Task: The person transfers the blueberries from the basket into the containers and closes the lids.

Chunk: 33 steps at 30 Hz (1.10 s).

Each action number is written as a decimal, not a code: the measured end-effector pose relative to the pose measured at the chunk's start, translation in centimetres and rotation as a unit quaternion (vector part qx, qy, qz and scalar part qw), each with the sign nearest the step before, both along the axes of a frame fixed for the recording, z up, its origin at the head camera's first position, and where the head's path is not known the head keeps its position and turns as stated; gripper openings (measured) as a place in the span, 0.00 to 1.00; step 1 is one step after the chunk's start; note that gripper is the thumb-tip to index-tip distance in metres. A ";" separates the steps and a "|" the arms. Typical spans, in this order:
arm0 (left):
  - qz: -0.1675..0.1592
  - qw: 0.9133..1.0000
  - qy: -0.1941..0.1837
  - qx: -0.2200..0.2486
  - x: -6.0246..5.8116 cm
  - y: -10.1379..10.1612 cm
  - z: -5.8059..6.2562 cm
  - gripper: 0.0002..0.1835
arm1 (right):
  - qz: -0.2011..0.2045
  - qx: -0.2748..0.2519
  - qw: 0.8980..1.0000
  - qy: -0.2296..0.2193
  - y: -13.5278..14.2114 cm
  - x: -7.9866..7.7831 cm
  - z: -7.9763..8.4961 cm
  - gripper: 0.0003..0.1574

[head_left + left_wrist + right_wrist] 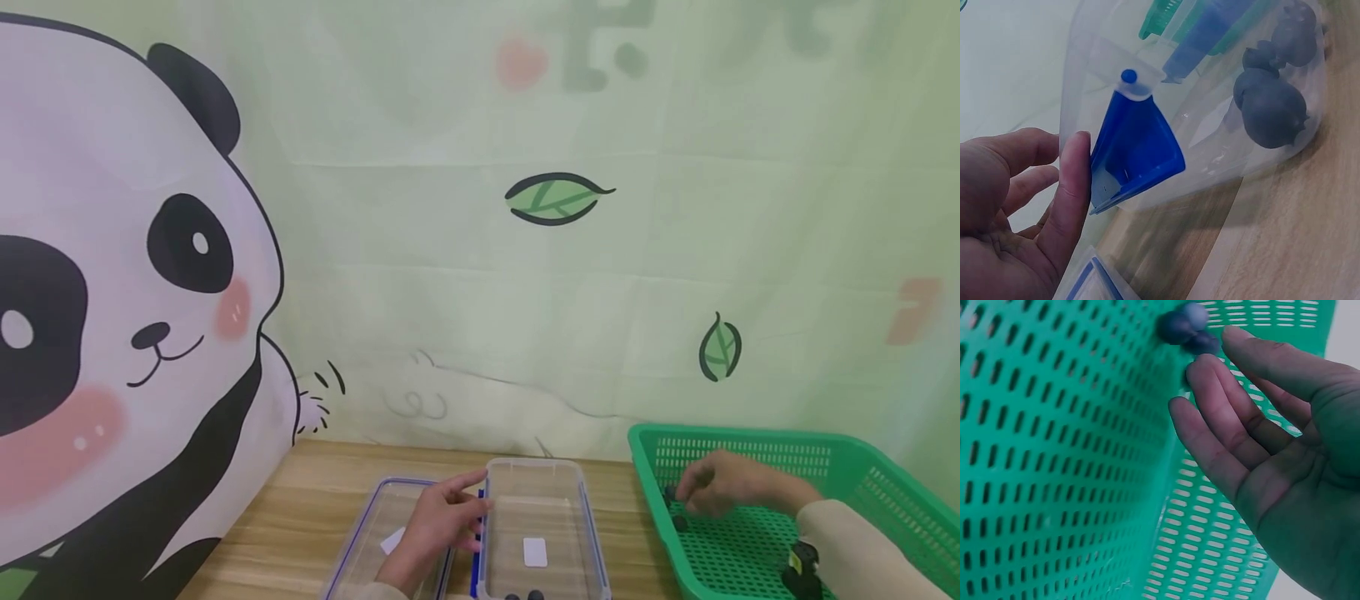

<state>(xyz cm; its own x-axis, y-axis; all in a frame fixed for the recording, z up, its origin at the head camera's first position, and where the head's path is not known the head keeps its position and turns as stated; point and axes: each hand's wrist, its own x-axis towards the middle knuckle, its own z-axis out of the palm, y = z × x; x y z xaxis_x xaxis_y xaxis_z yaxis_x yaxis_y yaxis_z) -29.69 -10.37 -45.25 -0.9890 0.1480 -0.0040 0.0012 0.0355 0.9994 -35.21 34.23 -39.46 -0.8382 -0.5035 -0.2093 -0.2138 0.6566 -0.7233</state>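
Observation:
In the head view, my left hand point(444, 523) is at the left rim of a clear plastic box point(536, 500). The left wrist view shows the thumb and fingers pinching that rim, beside a blue latch point(1138, 144). Several dark blueberries point(1272, 112) lie at one end inside the box. My right hand point(731, 483) reaches down into a green perforated basket point(652, 500). Seen from the right wrist, its fingers are loosely bent, thumb apart, with nothing visibly held. A small cluster of blueberries point(1175, 328) sits just beyond the fingertips, against the basket wall.
Left of the box lies a clear, blue-edged lid or container point(382, 508) with a white label; I cannot tell which. Both stand on a wood-grain table point(300, 500). Behind hangs a pale green cloth point(420, 250) printed with a panda and leaves.

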 end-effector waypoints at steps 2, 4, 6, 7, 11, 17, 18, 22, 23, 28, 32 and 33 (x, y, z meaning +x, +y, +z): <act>0.000 1.000 -0.001 0.000 -0.1 0.0 0.0 0.31 | 0.000 0.003 1.000 -0.010 -0.1 0.1 -0.1 0.11; 0.001 1.000 -0.002 -0.002 -0.2 0.0 0.0 0.31 | 0.004 -0.008 1.000 -0.028 1.5 -2.0 -2.6 0.12; 0.000 1.000 -0.001 -0.001 -0.2 0.0 0.0 0.31 | 0.003 -0.011 0.999 -0.037 2.5 -3.5 -4.5 0.12; 0.000 1.000 0.000 -0.001 -0.2 0.0 -0.1 0.31 | 0.009 -0.008 0.999 -0.036 2.9 -4.1 -5.4 0.12; -0.002 1.000 0.003 0.003 -0.1 0.1 -0.1 0.31 | 0.026 -0.003 0.999 -0.045 4.3 -6.4 -8.0 0.16; -0.002 1.000 -0.004 0.003 -0.2 0.0 -0.1 0.31 | 0.026 -0.010 0.998 -0.049 5.0 -7.9 -9.6 0.17; -0.002 1.000 -0.003 0.004 -0.2 0.0 -0.2 0.31 | 0.028 -0.009 0.998 -0.046 5.0 -7.9 -9.6 0.15; -0.003 1.000 0.001 0.007 -0.3 -0.1 -0.1 0.31 | 0.056 0.029 0.998 -0.009 3.4 -6.2 -7.7 0.09; -0.004 1.000 0.001 0.007 -0.2 -0.1 -0.2 0.32 | 0.061 0.036 0.997 -0.005 3.2 -5.9 -7.3 0.09; -0.003 1.000 -0.002 0.005 -0.1 0.0 -0.3 0.32 | 0.046 0.026 0.998 -0.022 3.6 -6.6 -8.3 0.09; -0.002 1.000 -0.002 0.003 -0.1 0.0 -0.2 0.32 | 0.032 0.000 0.999 -0.040 4.6 -8.0 -9.6 0.13; -0.002 1.000 -0.001 0.002 0.0 0.0 -0.1 0.32 | 0.039 0.000 0.999 -0.033 4.4 -7.8 -9.3 0.13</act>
